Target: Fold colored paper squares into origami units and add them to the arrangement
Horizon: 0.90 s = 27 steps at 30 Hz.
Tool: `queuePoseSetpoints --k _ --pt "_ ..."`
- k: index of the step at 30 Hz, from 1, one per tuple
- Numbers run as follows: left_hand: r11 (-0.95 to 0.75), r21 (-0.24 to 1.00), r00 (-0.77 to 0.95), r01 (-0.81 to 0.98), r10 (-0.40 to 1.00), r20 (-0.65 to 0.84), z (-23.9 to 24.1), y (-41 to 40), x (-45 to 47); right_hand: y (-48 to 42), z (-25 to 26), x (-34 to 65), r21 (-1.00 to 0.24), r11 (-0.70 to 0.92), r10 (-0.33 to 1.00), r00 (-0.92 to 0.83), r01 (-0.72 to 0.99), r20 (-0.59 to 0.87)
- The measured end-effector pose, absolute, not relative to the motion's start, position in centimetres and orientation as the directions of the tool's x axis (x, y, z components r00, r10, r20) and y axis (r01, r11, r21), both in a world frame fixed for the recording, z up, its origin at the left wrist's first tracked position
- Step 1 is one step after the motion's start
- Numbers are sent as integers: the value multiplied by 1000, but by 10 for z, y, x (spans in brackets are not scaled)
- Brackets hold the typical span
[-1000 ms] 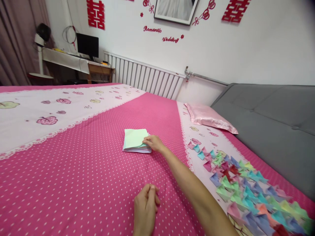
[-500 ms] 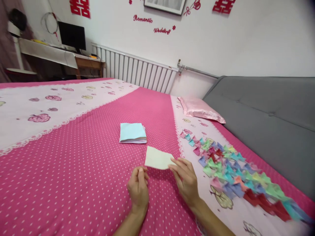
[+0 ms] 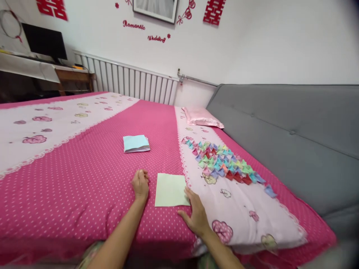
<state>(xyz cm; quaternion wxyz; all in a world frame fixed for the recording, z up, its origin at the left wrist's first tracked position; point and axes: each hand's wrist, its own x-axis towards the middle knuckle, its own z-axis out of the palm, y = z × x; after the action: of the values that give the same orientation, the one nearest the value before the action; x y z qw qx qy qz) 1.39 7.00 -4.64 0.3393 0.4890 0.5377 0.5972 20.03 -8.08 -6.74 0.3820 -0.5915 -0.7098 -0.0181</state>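
Observation:
A pale green square sheet of paper (image 3: 170, 189) lies flat on the pink dotted bedspread (image 3: 84, 179) near the bed's front edge. My right hand (image 3: 195, 213) rests at the sheet's right lower corner, fingers spread and touching its edge. My left hand (image 3: 140, 184) lies just left of the sheet, fingers curled loosely on the cover, holding nothing. Farther back sits a stack of coloured paper squares (image 3: 136, 143) with a light blue sheet on top.
Many folded coloured paper pieces (image 3: 221, 162) are spread on the white strip to the right. A pink pillow (image 3: 202, 117) lies by the grey sofa back (image 3: 280, 123). A radiator (image 3: 126, 80) and a desk with a monitor (image 3: 45, 37) stand along the wall.
My right hand took the green sheet off the stack, carried it toward me and laid it flat near the bed's front edge. The stack now shows a blue top sheet.

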Motion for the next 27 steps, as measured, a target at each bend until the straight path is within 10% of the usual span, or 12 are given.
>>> queuePoseSetpoints --k 19,27 --pt "-213 946 50 242 977 207 -34 -1 -19 -92 -65 198 -536 312 771 120 784 625" --pt "-458 720 222 522 887 404 0 10 32 -72 -40 209 -806 98 701 535 583 472"
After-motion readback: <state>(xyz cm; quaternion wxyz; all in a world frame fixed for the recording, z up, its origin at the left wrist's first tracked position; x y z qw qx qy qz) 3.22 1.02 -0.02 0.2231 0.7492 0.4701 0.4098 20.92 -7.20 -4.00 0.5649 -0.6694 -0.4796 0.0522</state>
